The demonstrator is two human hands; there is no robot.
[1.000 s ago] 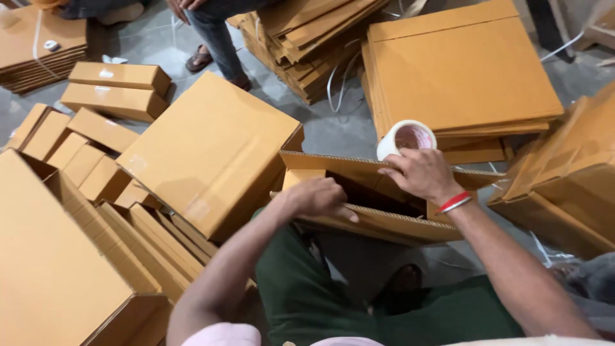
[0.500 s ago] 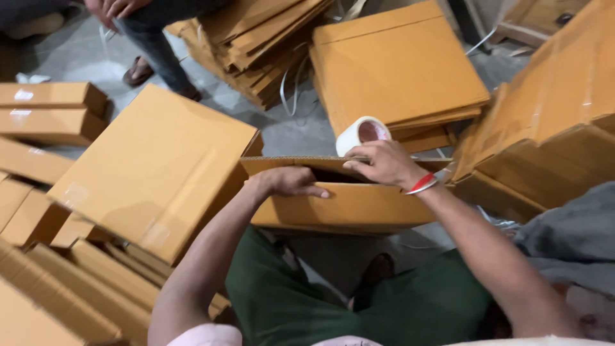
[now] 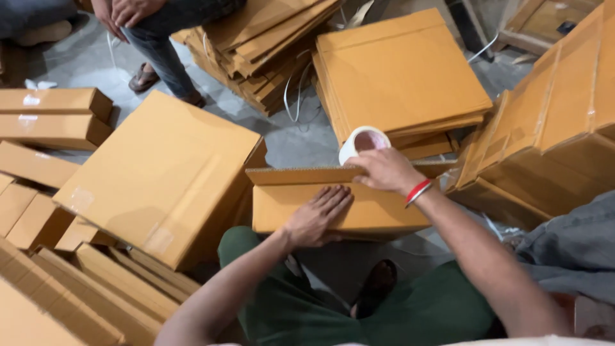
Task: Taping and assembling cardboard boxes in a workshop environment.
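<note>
Packing workshop/warehouse floor: stacks of flattened cardboard sheets (image 3: 400, 70), assembled brown boxes (image 3: 48, 118) all round, bare concrete floor (image 3: 298, 144), strapping scraps.

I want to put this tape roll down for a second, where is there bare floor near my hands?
Bare grey floor lies just beyond the box under your left hand, between the big closed carton and the flat cardboard stack. Your right hand holds the tape roll beside it. Left and right sides are crowded with cartons.
</note>
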